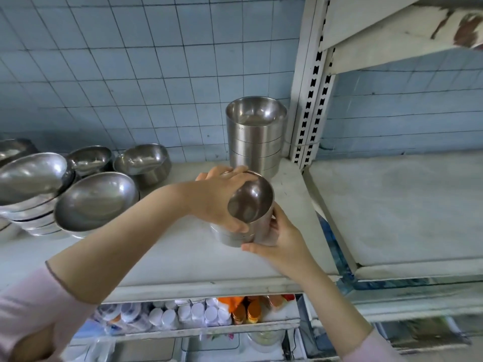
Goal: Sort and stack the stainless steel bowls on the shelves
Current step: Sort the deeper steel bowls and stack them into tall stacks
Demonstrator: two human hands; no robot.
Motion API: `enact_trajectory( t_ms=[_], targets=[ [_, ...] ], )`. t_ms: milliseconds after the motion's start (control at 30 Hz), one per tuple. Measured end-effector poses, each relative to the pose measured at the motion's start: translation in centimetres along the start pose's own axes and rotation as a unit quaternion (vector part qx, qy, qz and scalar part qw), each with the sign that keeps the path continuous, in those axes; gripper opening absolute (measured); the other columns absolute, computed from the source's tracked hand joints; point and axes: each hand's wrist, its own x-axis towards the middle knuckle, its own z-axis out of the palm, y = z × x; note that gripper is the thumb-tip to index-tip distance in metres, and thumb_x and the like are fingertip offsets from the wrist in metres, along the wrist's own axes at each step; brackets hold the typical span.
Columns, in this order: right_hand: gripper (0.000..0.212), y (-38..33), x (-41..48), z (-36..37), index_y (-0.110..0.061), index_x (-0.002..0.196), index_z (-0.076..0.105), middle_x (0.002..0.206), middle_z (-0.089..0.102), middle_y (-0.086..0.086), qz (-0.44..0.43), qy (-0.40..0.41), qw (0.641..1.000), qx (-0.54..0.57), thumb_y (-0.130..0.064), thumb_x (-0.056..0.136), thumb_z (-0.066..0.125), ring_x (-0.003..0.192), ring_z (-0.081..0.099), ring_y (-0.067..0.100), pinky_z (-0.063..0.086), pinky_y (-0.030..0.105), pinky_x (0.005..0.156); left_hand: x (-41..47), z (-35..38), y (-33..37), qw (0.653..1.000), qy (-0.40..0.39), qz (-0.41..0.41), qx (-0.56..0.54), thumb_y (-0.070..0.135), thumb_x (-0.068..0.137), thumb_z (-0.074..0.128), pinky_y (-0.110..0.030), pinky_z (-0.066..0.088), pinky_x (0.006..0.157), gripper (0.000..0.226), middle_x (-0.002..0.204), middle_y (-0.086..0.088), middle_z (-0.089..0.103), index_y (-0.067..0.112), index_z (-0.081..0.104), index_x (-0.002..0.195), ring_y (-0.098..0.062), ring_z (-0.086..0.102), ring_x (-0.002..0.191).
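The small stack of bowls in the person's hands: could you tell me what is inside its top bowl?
The top bowl looks empty, showing only shiny steel. The left hand covers its near rim, and the right hand hides part of the small stack below.

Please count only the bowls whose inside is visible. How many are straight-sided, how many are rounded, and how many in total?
Straight-sided bowls: 2
Rounded bowls: 5
Total: 7

Short stack of shiny steel bowls (243,226) upright on the white shelf (183,252), taller stack (256,142) behind.
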Motion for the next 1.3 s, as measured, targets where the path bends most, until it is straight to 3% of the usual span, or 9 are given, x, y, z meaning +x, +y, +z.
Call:
enact_trajectory(
  t_ms=[200,333,533,600,700,867,1067,1233,1300],
  targets=[
    [0.121,-3.1,-1.0,-1.1,-0.039,0.157,0.002,0.149,0.018,-0.038,-0.021,-0.013,1.000,-0.010,-0.055,0.067,0.081,0.142,0.026,-0.008,0.023,0.023,0.117,-2.3,-0.9,-3.4,0.992,-0.004,-0.015,-0.123,0.075,0.067,0.063,-0.034,0.014,0.121,0.114,0.162,0.016,0.007,0.047,-0.009,0.151,-0.009,0.015,0.148],
    [0.085,-7.8,-1.0,-2.4,-0.038,0.153,0.025,0.146,0.021,-0.041,-0.117,0.075,0.986,-0.093,-0.065,0.081,0.060,0.129,0.016,-0.033,0.015,-0.004,0.103,-7.1,-3.9,-8.0,0.984,0.118,-0.119,-0.064,0.074,0.065,0.050,-0.036,0.018,0.118,0.104,0.162,0.009,0.012,0.043,0.004,0.153,-0.015,0.024,0.146],
    [0.077,-15.1,4.6,1.0,-0.039,0.146,0.043,0.142,0.044,-0.030,-0.134,-0.059,0.975,-0.166,-0.077,0.079,0.045,0.124,0.043,-0.010,0.027,0.002,0.105,-12.9,-6.9,-18.1,0.943,0.207,-0.250,-0.073,0.077,0.066,0.053,-0.038,0.034,0.110,0.098,0.150,-0.004,0.045,0.030,0.032,0.150,-0.028,0.045,0.134],
    [0.083,-16.2,7.9,3.5,-0.036,0.146,0.044,0.150,0.043,-0.022,-0.104,-0.117,0.978,-0.139,-0.082,0.077,0.045,0.137,0.041,-0.001,0.032,0.019,0.114,-13.5,-7.3,-21.0,0.941,0.193,-0.270,-0.061,0.075,0.067,0.051,-0.039,0.032,0.112,0.099,0.152,-0.004,0.041,0.026,0.032,0.150,-0.027,0.042,0.137],
    [0.071,-17.1,13.0,7.2,-0.025,0.150,0.041,0.152,0.044,-0.012,-0.043,-0.153,0.979,-0.127,-0.064,0.091,0.048,0.140,0.042,0.007,0.037,0.014,0.097,-13.2,-8.1,-24.5,0.949,0.140,-0.278,-0.051,0.078,0.072,0.048,-0.038,0.027,0.117,0.098,0.157,0.003,0.032,0.027,0.026,0.153,-0.022,0.035,0.142],
    [0.083,-16.8,19.3,12.1,-0.024,0.158,0.020,0.164,0.027,-0.002,0.084,-0.138,0.971,-0.174,-0.069,0.092,0.044,0.147,0.032,0.022,0.031,0.038,0.117,-9.9,-9.6,-28.7,0.959,0.030,-0.281,0.026,0.082,0.075,0.043,-0.042,0.019,0.120,0.099,0.162,0.002,0.019,0.029,0.018,0.154,-0.024,0.022,0.148],
    [0.072,-16.2,21.8,15.7,-0.027,0.154,0.030,0.146,0.048,0.011,0.238,-0.098,0.961,-0.103,-0.065,0.094,0.047,0.091,0.071,0.032,0.061,0.038,0.081,-4.8,-10.0,-31.6,0.956,-0.110,-0.257,0.090,0.081,0.076,0.050,-0.046,0.030,0.114,0.099,0.159,0.000,0.027,0.028,0.020,0.153,-0.029,0.033,0.142],
    [0.030,-15.5,22.0,17.4,-0.029,0.124,0.047,0.107,0.058,0.006,0.253,-0.071,0.964,-0.033,-0.049,0.102,0.046,0.089,0.069,0.032,0.058,0.048,0.090,-2.6,-9.5,-33.4,0.951,-0.139,-0.259,0.096,0.084,0.061,0.062,-0.046,0.036,0.110,0.115,0.157,0.000,0.032,0.030,0.018,0.153,-0.030,0.040,0.138],
    [0.028,-14.9,22.2,17.7,-0.030,0.127,0.051,0.111,0.060,0.006,0.242,-0.051,0.969,-0.005,-0.044,0.104,0.045,0.089,0.067,0.030,0.057,0.049,0.091,-2.0,-8.8,-33.8,0.951,-0.139,-0.254,0.111,0.079,0.063,0.066,-0.048,0.035,0.111,0.114,0.157,-0.001,0.032,0.030,0.018,0.154,-0.031,0.038,0.139]
  ],
)
